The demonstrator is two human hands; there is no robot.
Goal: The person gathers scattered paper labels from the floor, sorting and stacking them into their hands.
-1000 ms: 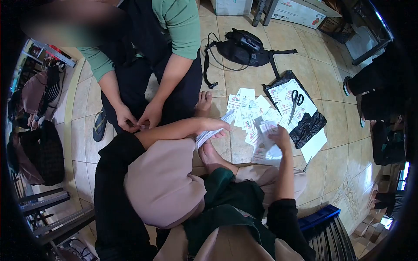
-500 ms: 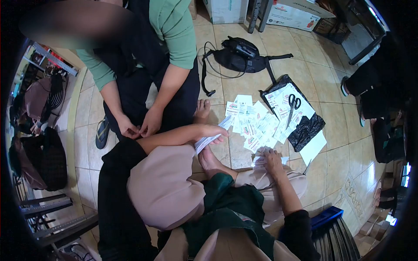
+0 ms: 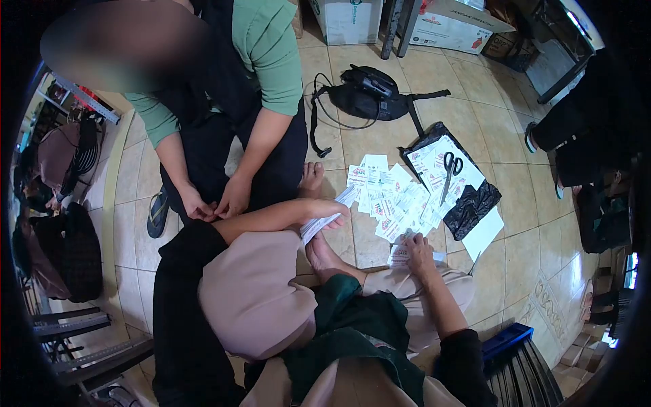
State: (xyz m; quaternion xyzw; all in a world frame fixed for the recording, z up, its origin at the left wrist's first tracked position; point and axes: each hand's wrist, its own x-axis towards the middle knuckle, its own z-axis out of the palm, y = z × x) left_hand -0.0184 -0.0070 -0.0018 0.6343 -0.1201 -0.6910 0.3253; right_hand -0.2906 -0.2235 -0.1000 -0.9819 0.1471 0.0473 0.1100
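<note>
Closed around a small stack of white paper slips [image 3: 319, 226], my left hand [image 3: 336, 213] is above my bare foot, left of the loose papers. My right hand [image 3: 421, 252] rests palm down at the near edge of a spread of printed slips [image 3: 393, 207], fingers stretched forward and a little apart. Beneath and beside it lies another printed slip [image 3: 399, 256]; its thumb is partly hidden. Farther right, black-handled scissors [image 3: 450, 175] lie on a printed white sheet [image 3: 434, 152] over a black plastic bag [image 3: 472, 202].
A person in green sleeves [image 3: 278, 61] sits opposite at left, hands together. A black waist bag [image 3: 369, 93] with a cable lies on the tiled floor [image 3: 519, 230]. Cartons [image 3: 447, 32] stand at the back. Another person's dark-trousered legs [image 3: 576, 108] are at right; a blue-and-black object [image 3: 512, 346] is near my right arm.
The whole view has shifted slightly. My right hand's fingers have moved a little over the slips; my left hand still holds its stack, with its fingers slightly shifted.
</note>
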